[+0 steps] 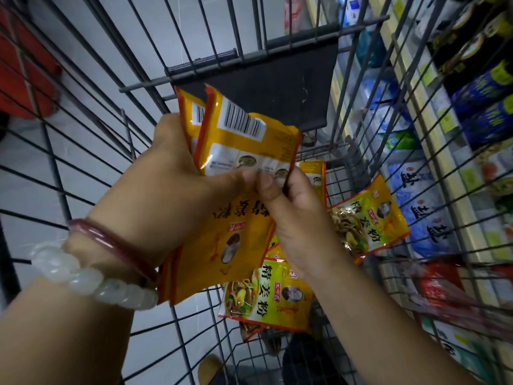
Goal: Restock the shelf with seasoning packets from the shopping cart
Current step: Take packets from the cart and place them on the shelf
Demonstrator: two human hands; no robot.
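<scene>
Above the grey wire shopping cart [91, 151] I hold a small stack of yellow-orange seasoning packets [244, 143], barcode backs facing me. My left hand [172, 176] grips the stack from the left, thumb pressed on its lower edge. My right hand [294, 207] pinches the stack's lower right corner between thumb and fingers. More yellow packets lie in the cart below: one face-up [266, 298] under my right forearm, another [369, 220] tilted against the cart's right side, and one [222, 248] partly hidden beneath my hands.
Shelves [455, 151] run along the right, stocked with blue-and-white salt bags [422, 209] and dark blue packages [488, 107]. The cart's dark fold-down seat flap [277, 84] stands just beyond the packets. A red object [25, 76] sits at the far left on the grey floor.
</scene>
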